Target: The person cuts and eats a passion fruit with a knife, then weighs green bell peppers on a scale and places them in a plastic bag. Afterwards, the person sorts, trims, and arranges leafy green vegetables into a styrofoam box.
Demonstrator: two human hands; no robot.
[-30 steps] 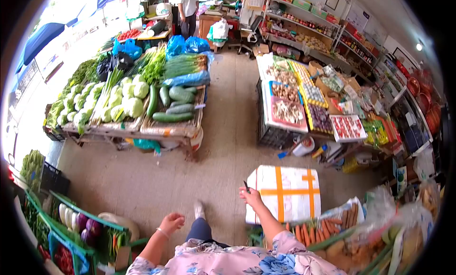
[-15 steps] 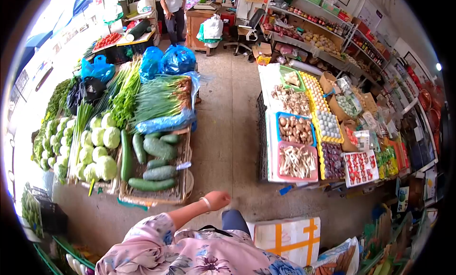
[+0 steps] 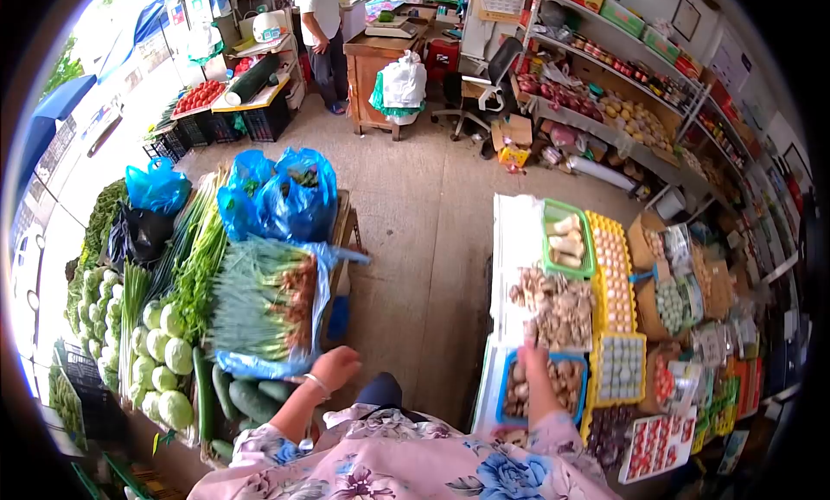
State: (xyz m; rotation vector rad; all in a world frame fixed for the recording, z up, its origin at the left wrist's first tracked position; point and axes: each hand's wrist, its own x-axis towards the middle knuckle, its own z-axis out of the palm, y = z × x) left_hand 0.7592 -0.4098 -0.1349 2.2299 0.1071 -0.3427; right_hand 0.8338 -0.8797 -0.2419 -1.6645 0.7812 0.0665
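Observation:
My left hand (image 3: 335, 369) hangs over the aisle with its fingers curled in and nothing visible in them; a pale bangle circles its wrist. Beside it is the root end of a pile of green onions (image 3: 259, 301) on blue plastic. My right hand (image 3: 533, 349) reaches forward above a blue tray of brown mushrooms (image 3: 564, 386), close to a heap of loose oyster-like mushrooms (image 3: 553, 308). Its fingers are small and blurred, so I cannot make out whether they touch anything. A green basket of thick white mushrooms (image 3: 566, 239) stands farther back.
Cabbages (image 3: 164, 362), celery-like greens (image 3: 194, 284) and blue bags (image 3: 277, 193) cover the left stand. Egg trays (image 3: 616, 267) and a box of red fruit (image 3: 657, 444) line the right one. A person (image 3: 320, 42) stands by a wooden desk (image 3: 380, 76) beyond the aisle floor (image 3: 415, 215).
I have moved forward between the stands, so the produce sits lower in view. My right hand has come into view over the mushrooms. My left hand has shifted left, near the green onions.

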